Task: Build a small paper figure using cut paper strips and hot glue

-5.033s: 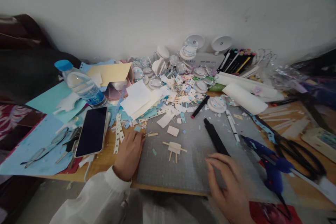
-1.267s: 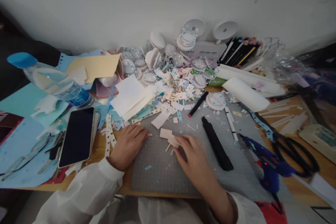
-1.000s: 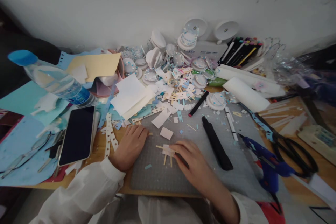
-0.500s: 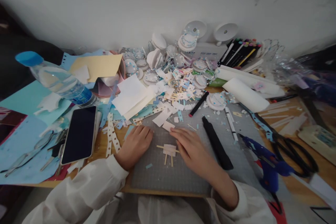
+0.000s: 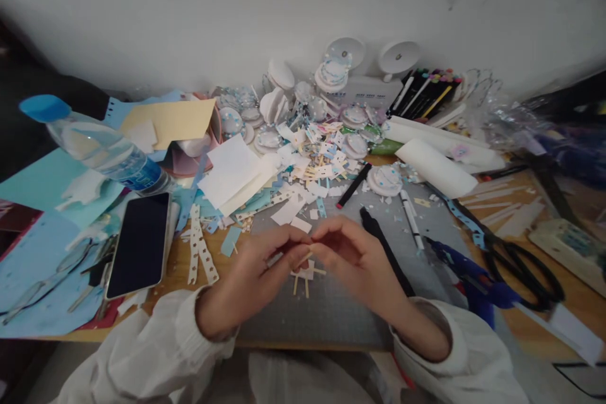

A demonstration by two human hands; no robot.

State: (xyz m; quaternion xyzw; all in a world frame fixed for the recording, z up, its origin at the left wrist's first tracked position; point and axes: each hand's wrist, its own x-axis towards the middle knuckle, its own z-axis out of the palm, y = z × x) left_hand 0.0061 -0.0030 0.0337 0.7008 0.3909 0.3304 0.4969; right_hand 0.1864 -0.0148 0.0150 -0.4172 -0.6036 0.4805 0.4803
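Fingertip to fingertip, my left hand (image 5: 265, 268) and my right hand (image 5: 357, 265) meet over the grey cutting mat (image 5: 326, 322). Both are closed in a pinch, and a thin pale strip (image 5: 305, 260) shows between the fingertips; its full shape is hidden. Just under them on the mat lies a small paper piece (image 5: 307, 274) with thin pale sticks jutting from its sides and lower edge, partly covered by my fingers. Beyond the fingertips is a white paper scrap (image 5: 301, 225).
Left of the mat are a phone (image 5: 139, 246), star-punched strips (image 5: 201, 252) and a water bottle (image 5: 101, 151). To the right lie a black pen-like tube (image 5: 381, 240), a blue glue gun (image 5: 473, 278) and black-handled scissors (image 5: 530, 271). Paper scraps (image 5: 326, 154) heap up at the back.
My left hand has lifted from the mat's left side and moved right to meet my right hand. Both now pinch a thin strip above the paper piece. The view has shifted slightly.
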